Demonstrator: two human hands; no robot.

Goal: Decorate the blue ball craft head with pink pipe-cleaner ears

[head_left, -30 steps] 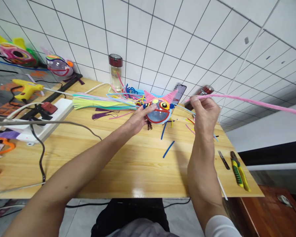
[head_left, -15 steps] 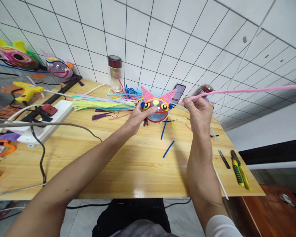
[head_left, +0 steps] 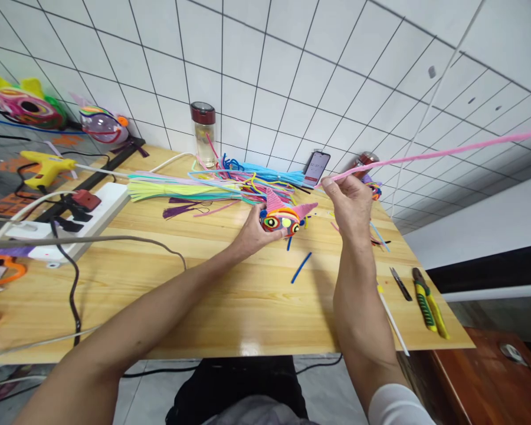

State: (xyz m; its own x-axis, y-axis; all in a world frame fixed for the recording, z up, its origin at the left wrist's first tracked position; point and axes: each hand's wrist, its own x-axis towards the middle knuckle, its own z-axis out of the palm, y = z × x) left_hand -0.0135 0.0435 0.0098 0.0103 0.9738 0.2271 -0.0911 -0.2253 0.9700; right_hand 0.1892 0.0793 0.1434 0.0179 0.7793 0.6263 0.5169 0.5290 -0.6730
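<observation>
My left hand [head_left: 253, 235] is closed round the side of a small animal-face ornament [head_left: 284, 221] with pink ears, yellow-ringed eyes and blue bits at its sides. The face is tipped downward, and its lower part is hidden. Over the table to the right, my right hand [head_left: 351, 198] pinches one end of a long pink pipe cleaner [head_left: 442, 155], which stretches out to the right past the edge of the view. Behind the ornament lies a bundle of coloured pipe cleaners [head_left: 159, 188]. A short blue piece [head_left: 301, 267] rests on the wood in front.
At left are a yellow glue gun [head_left: 46, 169], a white power strip [head_left: 101, 215] and loose cables. A glass bottle [head_left: 204, 136] and a phone [head_left: 316, 168] stand by the tiled wall. Small snips [head_left: 400, 284] and green-yellow pliers [head_left: 430, 304] lie near the right edge.
My left hand has lowered the ornament toward the table and tilted its face downward. My right hand has shifted slightly left in view, still pinching the pink pipe cleaner, whose far end now angles higher.
</observation>
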